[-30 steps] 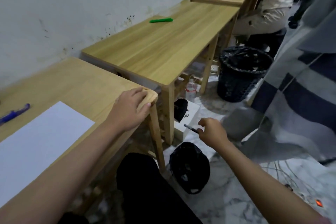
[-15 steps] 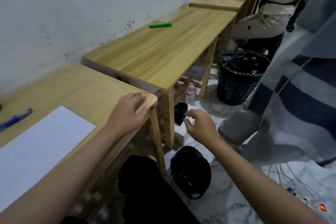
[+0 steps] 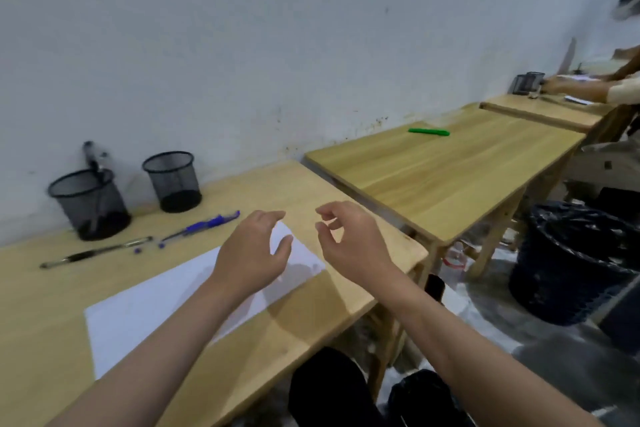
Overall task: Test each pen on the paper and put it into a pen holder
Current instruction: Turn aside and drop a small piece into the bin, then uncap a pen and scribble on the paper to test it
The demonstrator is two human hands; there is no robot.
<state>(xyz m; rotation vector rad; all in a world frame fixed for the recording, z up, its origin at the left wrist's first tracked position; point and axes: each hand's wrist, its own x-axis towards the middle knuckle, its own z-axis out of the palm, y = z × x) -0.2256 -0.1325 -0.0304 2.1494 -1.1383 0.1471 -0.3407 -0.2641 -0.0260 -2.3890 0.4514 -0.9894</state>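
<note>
Facing you, the wooden desk runs along the white wall, and it is the biggest thing you work on. A second desk stands just beside its right end, with a green marker lying near its wall edge. On the floor to the right of that desk sits a dark waste bin lined with a black bag.

On your desk the white paper lies toward the near edge, its far right corner under your left hand. Your left hand hovers over that corner, fingers loosely spread and curved, holding nothing. Your right hand hangs just beside it, over the bare wood near the right end of the desk; thumb and forefinger are curled close together as if pinched, but you cannot tell from this view whether anything sits between them.

Along the wall edge stand two black mesh pen holders. The left holder has a pen upright in it, leaning against the rim; the right holder stands near it, and its inside is too dark to read.

Between the holders and the paper lie two pens, end to end and close together. The blue pen points toward the right holder's side, and a black pen lies further left, below the left holder. Two small blue bits rest on the wood between them.
</note>
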